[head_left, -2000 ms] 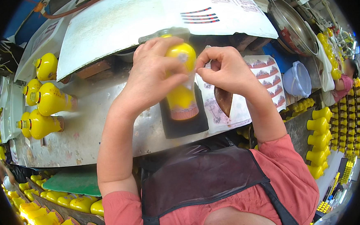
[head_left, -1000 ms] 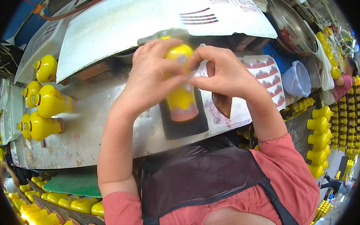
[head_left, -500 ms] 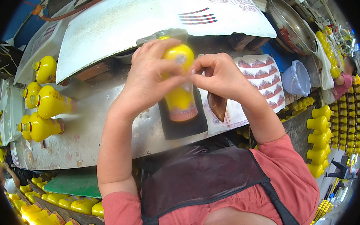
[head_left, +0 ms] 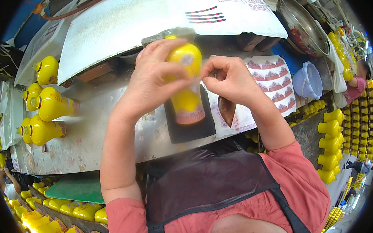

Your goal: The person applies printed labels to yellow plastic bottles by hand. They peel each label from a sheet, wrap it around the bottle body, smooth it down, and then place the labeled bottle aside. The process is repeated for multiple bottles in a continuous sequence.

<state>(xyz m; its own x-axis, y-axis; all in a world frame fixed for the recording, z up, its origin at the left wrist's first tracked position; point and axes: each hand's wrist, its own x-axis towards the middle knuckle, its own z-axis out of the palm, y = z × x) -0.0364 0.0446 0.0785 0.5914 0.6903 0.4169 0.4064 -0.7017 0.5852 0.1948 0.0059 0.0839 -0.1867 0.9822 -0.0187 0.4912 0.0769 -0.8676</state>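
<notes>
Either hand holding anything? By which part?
Right hand: brown piece, by the end opposite its tip. Left hand: at upper part of yellow bottle; grip unclear.

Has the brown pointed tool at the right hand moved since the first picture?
Yes. The brown pointed tool has shifted slightly left and down the picture, its tip now nearer the black pad.

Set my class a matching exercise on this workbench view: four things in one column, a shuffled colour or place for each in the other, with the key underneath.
Column one
1. Yellow bottle between the hands
2. Bucket
3. Brown pointed tool
4. Flat panel at lower left

Column two
A. Green
B. Held in the right hand
C. Over a black pad
D. Pale blue

Right pairs: 1-C, 2-D, 3-B, 4-A
</notes>
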